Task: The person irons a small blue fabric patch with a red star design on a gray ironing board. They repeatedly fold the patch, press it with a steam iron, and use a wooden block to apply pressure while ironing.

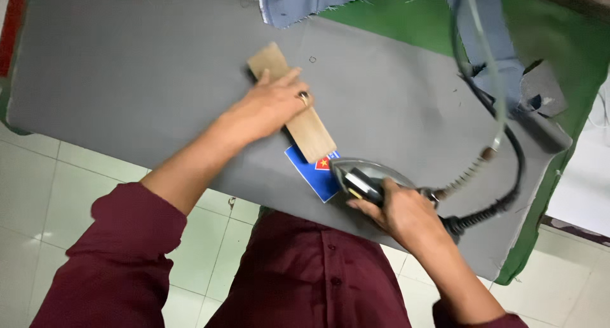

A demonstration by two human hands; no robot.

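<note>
On the grey pressing board [127,67], two hands work over a small blue patch [314,174].

Left hand [273,102] lies flat, fingers spread, pressing a wooden block [305,128] whose lower end touches the patch. Right hand [397,210] is wrapped around the handle of an iron [362,172], its tip resting on the patch's right edge. Behind the iron, a black cord [502,201] loops toward blue-grey cloth [298,1] at the board's far edge.

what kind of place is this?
Likely a tailoring or garment pressing station. A grey padded pressing table fills the view, the right hand grips an electric iron over a blue fabric patch, and cut blue-grey cloth lies at the far edge.
</note>
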